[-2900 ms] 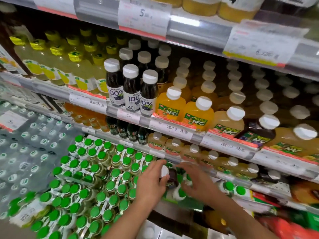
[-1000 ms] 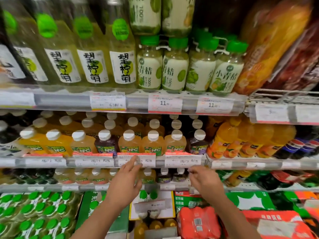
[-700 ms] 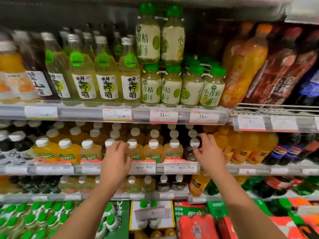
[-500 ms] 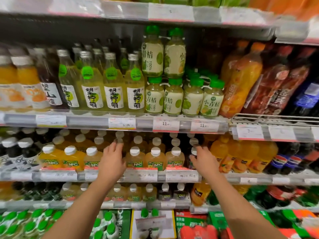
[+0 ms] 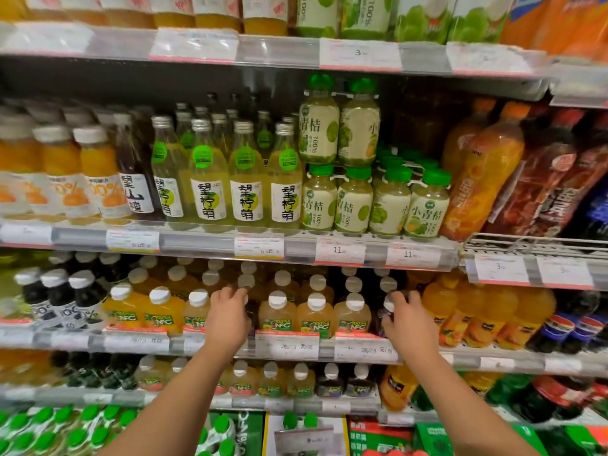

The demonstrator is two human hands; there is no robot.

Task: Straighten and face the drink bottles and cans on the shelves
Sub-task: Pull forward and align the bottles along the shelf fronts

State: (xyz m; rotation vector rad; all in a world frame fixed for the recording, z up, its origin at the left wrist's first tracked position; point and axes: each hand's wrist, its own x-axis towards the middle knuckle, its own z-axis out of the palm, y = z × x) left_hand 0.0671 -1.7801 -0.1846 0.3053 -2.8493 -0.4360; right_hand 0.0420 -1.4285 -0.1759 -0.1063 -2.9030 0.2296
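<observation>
Small white-capped NFC juice bottles [image 5: 315,315] fill the middle shelf [image 5: 292,348] in rows. My left hand [image 5: 227,319] grips a dark juice bottle [image 5: 250,315] in the front row, which the hand mostly hides. My right hand [image 5: 406,319] grips another dark white-capped bottle [image 5: 385,311] at the right end of the same row. Three pale NFC bottles stand between my hands, labels facing forward.
Above, tall lemon drink bottles [image 5: 246,189] and green-capped lime juice bottles [image 5: 391,202] stand behind price tags. Big orange bottles [image 5: 483,182] lean at right. Black-labelled bottles [image 5: 59,301] stand at left. A lower shelf [image 5: 296,404] carries more small bottles, with green-capped packs below.
The view rose from the bottom shelf to the middle one. Both hands lifted from the price rail into the front row and closed around two dark bottles.
</observation>
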